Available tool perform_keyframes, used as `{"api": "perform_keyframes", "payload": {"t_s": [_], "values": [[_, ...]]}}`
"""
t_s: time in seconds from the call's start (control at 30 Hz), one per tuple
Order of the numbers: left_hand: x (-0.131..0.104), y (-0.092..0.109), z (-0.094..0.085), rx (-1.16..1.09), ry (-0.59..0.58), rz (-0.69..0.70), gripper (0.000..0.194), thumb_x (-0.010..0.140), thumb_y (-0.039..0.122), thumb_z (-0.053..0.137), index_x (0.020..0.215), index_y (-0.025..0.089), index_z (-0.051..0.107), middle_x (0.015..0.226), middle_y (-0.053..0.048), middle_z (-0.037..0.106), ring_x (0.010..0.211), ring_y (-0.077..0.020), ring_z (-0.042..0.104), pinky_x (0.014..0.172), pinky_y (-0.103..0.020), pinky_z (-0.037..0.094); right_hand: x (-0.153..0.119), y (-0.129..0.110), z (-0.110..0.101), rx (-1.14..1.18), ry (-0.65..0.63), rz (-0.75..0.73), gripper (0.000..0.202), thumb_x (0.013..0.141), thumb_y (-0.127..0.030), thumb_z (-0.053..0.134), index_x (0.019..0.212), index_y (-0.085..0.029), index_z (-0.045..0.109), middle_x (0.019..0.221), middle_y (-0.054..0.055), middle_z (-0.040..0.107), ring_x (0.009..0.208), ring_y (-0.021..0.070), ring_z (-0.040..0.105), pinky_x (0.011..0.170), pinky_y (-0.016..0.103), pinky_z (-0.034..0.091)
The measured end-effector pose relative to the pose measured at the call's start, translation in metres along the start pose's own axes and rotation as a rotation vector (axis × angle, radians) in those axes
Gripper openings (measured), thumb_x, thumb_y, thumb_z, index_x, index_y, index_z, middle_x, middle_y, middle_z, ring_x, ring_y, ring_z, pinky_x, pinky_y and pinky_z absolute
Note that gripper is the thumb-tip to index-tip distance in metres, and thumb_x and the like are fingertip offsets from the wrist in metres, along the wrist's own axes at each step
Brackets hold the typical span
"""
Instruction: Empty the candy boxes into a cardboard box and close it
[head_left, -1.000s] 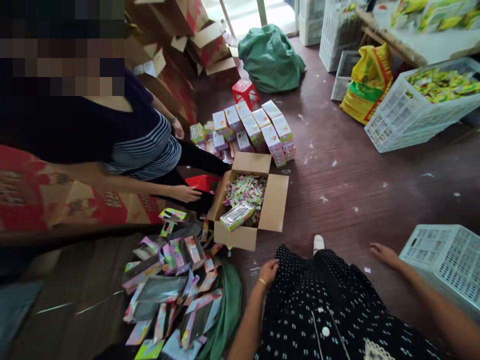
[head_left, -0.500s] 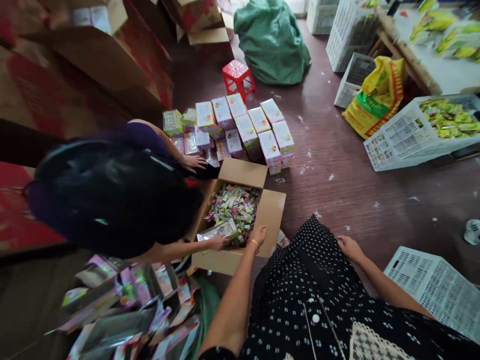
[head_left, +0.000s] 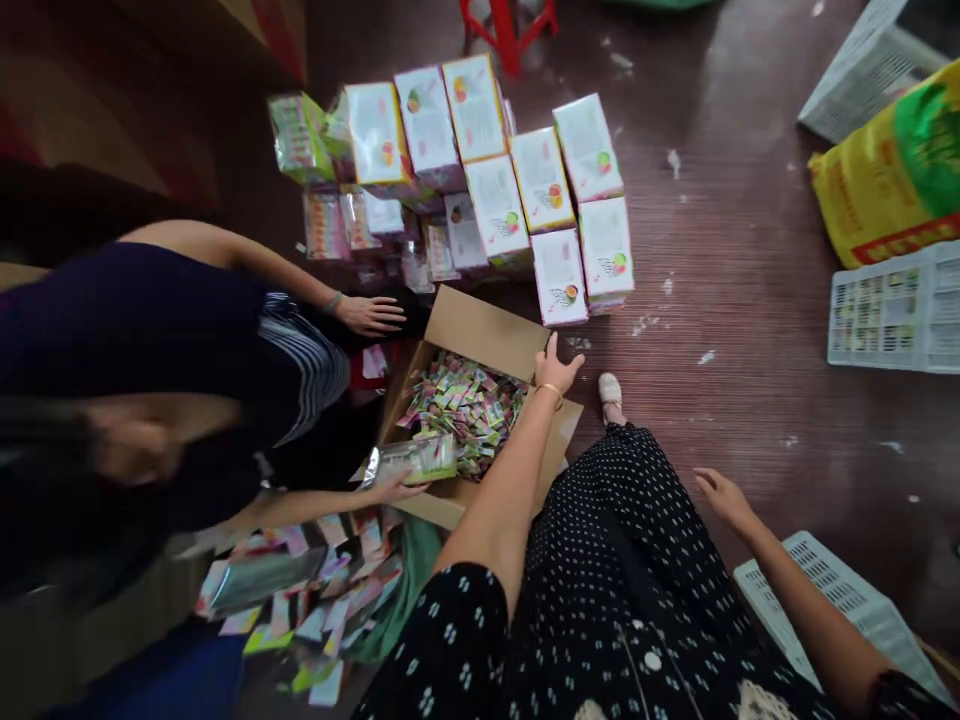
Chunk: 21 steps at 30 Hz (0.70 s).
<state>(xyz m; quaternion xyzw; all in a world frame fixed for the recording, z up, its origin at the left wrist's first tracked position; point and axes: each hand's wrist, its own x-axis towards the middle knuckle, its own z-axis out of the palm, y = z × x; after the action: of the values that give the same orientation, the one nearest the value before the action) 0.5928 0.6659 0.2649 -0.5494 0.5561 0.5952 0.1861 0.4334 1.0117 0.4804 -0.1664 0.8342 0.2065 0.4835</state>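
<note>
My left hand (head_left: 557, 366) reaches over the right flap of an open cardboard box (head_left: 480, 330), its fingers apart and holding nothing. Just beyond the fingertips stands the nearest of several stacked white cartons with fruit pictures (head_left: 559, 275). Many small printed sachets (head_left: 469, 405) fill the box. My right hand (head_left: 726, 497) hangs over the floor beside my dotted skirt, holding nothing, with its fingers loosely apart. Across the box, a co-worker's hand (head_left: 394, 488) holds a clear-windowed package (head_left: 412, 460) over the sachets. The co-worker's other hand (head_left: 371, 315) lies spread near their lap.
Torn packaging (head_left: 300, 590) is heaped at the lower left. White plastic crates (head_left: 892, 310) stand at the right, one crate (head_left: 817, 590) near my right arm. A yellow sack (head_left: 862, 190) and a red stool (head_left: 510, 35) stand farther off.
My left hand has gone forward from the box's near right edge towards the cartons, its fingers spreading. The view has tilted down. The co-worker leans back, still holding the package.
</note>
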Motion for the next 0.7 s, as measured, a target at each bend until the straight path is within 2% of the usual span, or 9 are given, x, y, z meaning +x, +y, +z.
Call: {"api": "perform_keyframes", "payload": {"t_s": [0.1, 0.17, 0.23, 0.37, 0.47, 0.53, 0.63, 0.7], "values": [[0.058, 0.043, 0.005, 0.067, 0.107, -0.157, 0.104, 0.086, 0.063, 0.071, 0.167, 0.023, 0.020, 0.161, -0.026, 0.028, 0.150, -0.0400, 0.033, 0.121, -0.048, 0.030, 0.013, 0.011, -0.016, 0.357, -0.109, 0.098, 0.056, 0.090, -0.049, 0.044, 0.130, -0.016, 0.065, 0.137, 0.015, 0.066, 0.109, 0.0261, 0.074, 0.104, 0.041, 0.056], [0.091, 0.058, 0.009, 0.145, 0.121, -0.214, 0.108, 0.079, 0.070, 0.072, 0.166, 0.035, 0.019, 0.167, -0.022, 0.019, 0.154, -0.0434, 0.025, 0.123, -0.054, 0.025, 0.019, 0.021, -0.024, 0.473, -0.104, 0.189, 0.065, 0.082, -0.061, 0.050, 0.127, -0.017, 0.065, 0.135, 0.017, 0.067, 0.108, 0.0296, 0.074, 0.106, 0.046, 0.054], [0.114, 0.064, 0.012, 0.189, 0.106, -0.257, 0.112, 0.075, 0.073, 0.073, 0.166, 0.041, 0.017, 0.169, -0.019, 0.019, 0.154, -0.0454, 0.024, 0.121, -0.060, 0.025, 0.026, 0.028, -0.031, 0.467, -0.088, 0.253, 0.068, 0.074, -0.065, 0.052, 0.120, -0.018, 0.068, 0.129, 0.016, 0.070, 0.104, 0.0315, 0.075, 0.106, 0.048, 0.054], [0.133, 0.066, 0.018, 0.180, 0.172, -0.306, 0.121, 0.071, 0.073, 0.076, 0.167, 0.036, 0.013, 0.166, -0.023, 0.020, 0.149, -0.0488, 0.028, 0.117, -0.063, 0.030, 0.046, 0.020, -0.049, 0.340, -0.062, 0.279, 0.052, 0.073, -0.056, 0.052, 0.105, -0.021, 0.072, 0.119, 0.013, 0.075, 0.103, 0.0316, 0.075, 0.106, 0.050, 0.054], [0.133, 0.070, 0.013, 0.158, 0.203, -0.307, 0.122, 0.068, 0.068, 0.080, 0.167, 0.034, 0.017, 0.157, -0.025, 0.028, 0.139, -0.0473, 0.041, 0.113, -0.060, 0.036, 0.065, -0.010, -0.066, 0.266, -0.015, 0.200, 0.045, 0.079, -0.050, 0.051, 0.106, -0.021, 0.074, 0.119, 0.012, 0.075, 0.112, 0.0302, 0.072, 0.107, 0.048, 0.053], [0.130, 0.072, 0.001, 0.140, 0.197, -0.291, 0.121, 0.067, 0.064, 0.082, 0.167, 0.036, 0.018, 0.151, -0.024, 0.035, 0.134, -0.0455, 0.047, 0.111, -0.059, 0.039, 0.078, -0.042, -0.077, 0.261, 0.015, 0.109, 0.045, 0.083, -0.046, 0.050, 0.112, -0.020, 0.073, 0.122, 0.012, 0.074, 0.116, 0.0283, 0.070, 0.109, 0.046, 0.053], [0.117, 0.064, -0.028, 0.030, 0.144, -0.247, 0.118, 0.067, 0.054, 0.086, 0.166, 0.034, 0.025, 0.148, -0.022, 0.041, 0.138, -0.0454, 0.045, 0.115, -0.059, 0.037, 0.102, -0.105, -0.087, 0.306, 0.038, -0.040, 0.042, 0.089, -0.042, 0.052, 0.119, -0.020, 0.071, 0.128, 0.011, 0.071, 0.122, 0.0261, 0.068, 0.113, 0.045, 0.050], [0.096, 0.047, -0.048, -0.242, 0.050, -0.166, 0.112, 0.070, 0.043, 0.083, 0.165, 0.026, 0.028, 0.147, -0.020, 0.048, 0.139, -0.0406, 0.046, 0.118, -0.053, 0.038, 0.119, -0.154, -0.090, 0.406, 0.018, -0.118, 0.043, 0.089, -0.042, 0.058, 0.124, -0.020, 0.070, 0.133, 0.012, 0.069, 0.127, 0.0262, 0.065, 0.117, 0.046, 0.046]]}}
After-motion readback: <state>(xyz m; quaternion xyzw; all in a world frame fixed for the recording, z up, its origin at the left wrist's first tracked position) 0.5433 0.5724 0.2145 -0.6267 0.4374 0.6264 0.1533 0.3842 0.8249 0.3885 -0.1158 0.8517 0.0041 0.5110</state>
